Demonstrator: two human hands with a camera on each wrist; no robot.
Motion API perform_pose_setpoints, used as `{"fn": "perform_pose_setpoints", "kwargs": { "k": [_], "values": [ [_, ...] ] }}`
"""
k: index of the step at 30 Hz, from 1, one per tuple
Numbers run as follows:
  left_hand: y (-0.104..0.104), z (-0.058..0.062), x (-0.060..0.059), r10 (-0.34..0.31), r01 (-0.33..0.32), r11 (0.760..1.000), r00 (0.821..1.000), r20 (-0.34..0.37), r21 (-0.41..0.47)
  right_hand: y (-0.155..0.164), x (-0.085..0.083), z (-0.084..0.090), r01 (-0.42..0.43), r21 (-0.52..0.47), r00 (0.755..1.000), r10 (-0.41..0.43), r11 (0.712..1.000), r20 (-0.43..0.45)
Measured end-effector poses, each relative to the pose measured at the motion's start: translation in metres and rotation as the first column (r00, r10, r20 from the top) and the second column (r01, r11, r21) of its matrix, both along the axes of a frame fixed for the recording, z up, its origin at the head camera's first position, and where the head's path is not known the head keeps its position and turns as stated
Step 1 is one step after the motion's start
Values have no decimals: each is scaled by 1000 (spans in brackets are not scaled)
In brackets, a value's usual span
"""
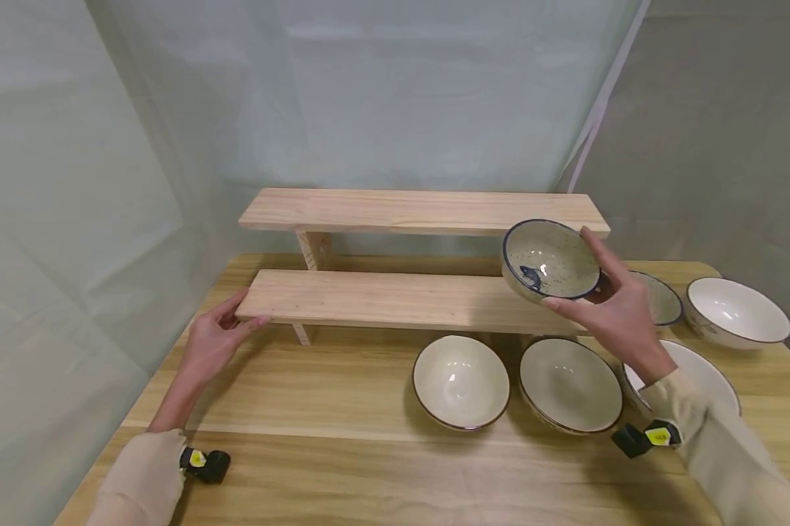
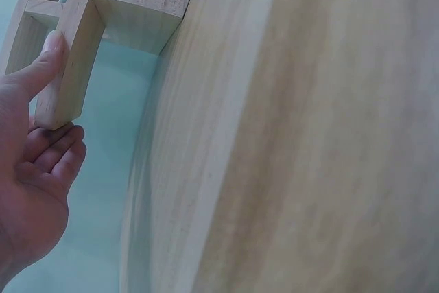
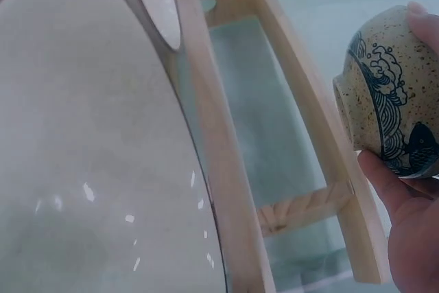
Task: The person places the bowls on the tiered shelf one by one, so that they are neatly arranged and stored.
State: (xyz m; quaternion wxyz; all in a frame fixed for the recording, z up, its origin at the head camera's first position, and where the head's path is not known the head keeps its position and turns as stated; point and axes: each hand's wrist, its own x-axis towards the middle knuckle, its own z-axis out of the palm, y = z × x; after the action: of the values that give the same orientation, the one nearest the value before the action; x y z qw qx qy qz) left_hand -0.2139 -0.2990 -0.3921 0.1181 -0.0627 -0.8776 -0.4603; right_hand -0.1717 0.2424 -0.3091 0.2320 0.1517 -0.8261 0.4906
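Note:
My right hand (image 1: 621, 310) grips a speckled bowl (image 1: 549, 256) with a blue rim and a blue fish inside. It is tilted and held in the air over the right part of the wooden two-tier shelf (image 1: 368, 296). Dark blue wave and fish drawings run round the outside of the bowl (image 3: 391, 94) in the right wrist view. At the other side, my left hand (image 1: 213, 340) holds the left end of the lower board. Its thumb lies along the board (image 2: 72, 80), with the fingers curled at the board's end in the left wrist view.
Two cream bowls, one at left (image 1: 460, 383) and one at right (image 1: 568, 387), stand before the shelf. Farther right are a white bowl (image 1: 700, 380) partly behind my wrist, a blue-rimmed bowl (image 1: 661, 299) and another white bowl (image 1: 737, 310). Pale cloth (image 1: 395, 95) hangs behind the table.

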Motion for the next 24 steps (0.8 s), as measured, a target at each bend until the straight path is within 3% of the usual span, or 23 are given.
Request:
{"fn": "perform_pose_setpoints", "kwargs": {
  "k": [24],
  "values": [
    [-1,-3,-1,-21,21,1000,999,-27,4,-47,-37,20,-139,-82,990,139,987,4]
  ]
}}
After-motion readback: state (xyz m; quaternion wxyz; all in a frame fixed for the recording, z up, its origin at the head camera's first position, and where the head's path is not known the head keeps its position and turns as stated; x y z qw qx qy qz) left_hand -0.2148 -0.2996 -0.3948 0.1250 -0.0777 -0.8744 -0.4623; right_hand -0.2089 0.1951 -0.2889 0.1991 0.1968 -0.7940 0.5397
